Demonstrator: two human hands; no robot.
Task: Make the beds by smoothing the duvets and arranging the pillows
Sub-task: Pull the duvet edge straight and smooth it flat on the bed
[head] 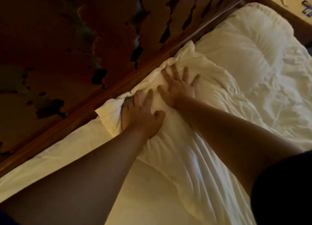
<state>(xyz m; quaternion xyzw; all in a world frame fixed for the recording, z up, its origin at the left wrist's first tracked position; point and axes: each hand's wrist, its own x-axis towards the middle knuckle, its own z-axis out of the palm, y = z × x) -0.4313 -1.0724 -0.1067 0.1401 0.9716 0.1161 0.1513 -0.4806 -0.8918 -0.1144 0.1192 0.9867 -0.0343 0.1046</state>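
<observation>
A white pillow (207, 83) lies against the wooden headboard (70, 56), its near end bunched and creased. My right hand (179, 87) presses flat on it with fingers spread. Beside it, my left hand (141, 116) presses on the pillow's crumpled edge, fingers straight and thumb out. A second white pillow (249, 39) lies further along the headboard, to the right. The wrinkled white duvet (278, 96) covers the bed to the right of the pillows. Smooth white bedding (155, 182) lies under my forearms.
The dark carved headboard fills the upper left, its rail running diagonally. A wooden bedside table (290, 3) with small items on it stands at the top right corner, beyond the far pillow.
</observation>
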